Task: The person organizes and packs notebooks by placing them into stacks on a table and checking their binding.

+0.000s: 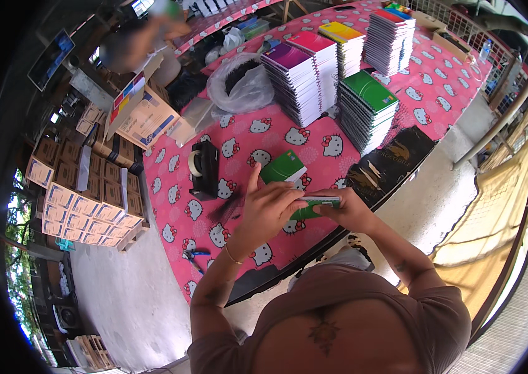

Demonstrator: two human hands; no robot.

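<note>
A green notebook (325,201) is held edge-on above the near part of the table, between both of my hands. My right hand (346,212) grips its right end, thumb on the near side. My left hand (271,209) is closed over its left end, with one finger raised; its thumb side is partly hidden. Just beyond my left hand, another green notebook (283,167) lies on the patterned pink tablecloth (170,215). Thin dark wire binding pieces (226,209) lie left of my left wrist. Blue-handled pliers (196,255) rest near the table's left edge.
Tall stacks of spiral notebooks stand beyond, including purple (289,81) and green (369,112) ones. A black tape dispenser (206,169), a clear plastic bag (242,87) and an open carton (145,115) are at left. Flattened black cardboard (395,162) lies right. Another person (139,47) is behind.
</note>
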